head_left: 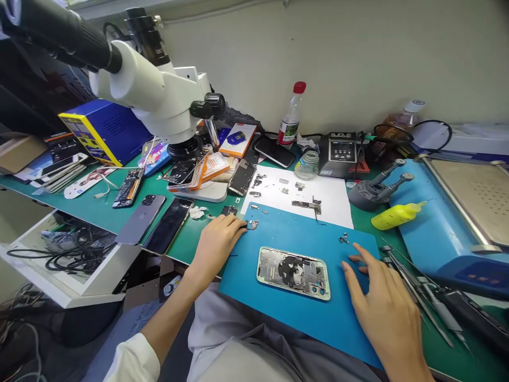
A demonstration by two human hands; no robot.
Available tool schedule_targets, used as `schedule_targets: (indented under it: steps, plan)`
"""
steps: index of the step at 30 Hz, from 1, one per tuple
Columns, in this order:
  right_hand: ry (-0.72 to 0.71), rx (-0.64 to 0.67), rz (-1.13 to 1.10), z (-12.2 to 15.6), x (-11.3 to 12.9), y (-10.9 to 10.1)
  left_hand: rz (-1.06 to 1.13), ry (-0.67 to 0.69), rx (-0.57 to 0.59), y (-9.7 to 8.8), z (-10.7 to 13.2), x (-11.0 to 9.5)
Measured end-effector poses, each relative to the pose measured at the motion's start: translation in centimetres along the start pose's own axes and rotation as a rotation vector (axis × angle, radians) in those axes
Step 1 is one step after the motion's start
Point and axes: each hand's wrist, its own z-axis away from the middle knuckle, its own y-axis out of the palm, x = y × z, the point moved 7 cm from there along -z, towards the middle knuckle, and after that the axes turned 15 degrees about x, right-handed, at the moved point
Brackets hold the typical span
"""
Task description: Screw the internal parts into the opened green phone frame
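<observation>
An opened phone housing [293, 272] lies face up in the middle of a blue work mat [286, 233]. My left hand [217, 241] rests at the mat's left edge, fingers curled and pinched at a small metal part [252, 225]. My right hand [384, 302] lies on the mat's right side, fingers stretched out, tips near several tiny loose parts [344, 240]. It holds nothing. A white paper sheet [334, 199] behind the mat carries a logic board [306, 205] and small components.
A white microscope [159, 90] looms at upper left. Several phones [155, 220] lie on the green table at left. A bottle [291, 114], glass jar [307, 164], soldering station [342, 154], yellow squeeze bottle [397, 215], blue machine [457, 212] and tweezers [421, 289] stand right.
</observation>
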Motion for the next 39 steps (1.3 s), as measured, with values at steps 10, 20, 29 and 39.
schedule_targets:
  steps: [10,20,29,39]
  plan:
    - [-0.174,-0.113,-0.265,1.9,2.4,-3.1,-0.038,0.340,-0.223,-1.6,2.5,-11.3]
    - [-0.261,0.006,-0.264,2.5,3.7,-1.5,-0.062,0.438,-0.199,0.9,0.8,-16.9]
    - [-0.234,0.038,-0.215,2.2,3.5,-0.8,-0.019,0.433,-0.180,1.5,0.5,-16.7]
    - [-0.175,0.083,-0.203,1.9,3.2,-0.5,0.028,0.402,-0.146,1.9,0.7,-16.2]
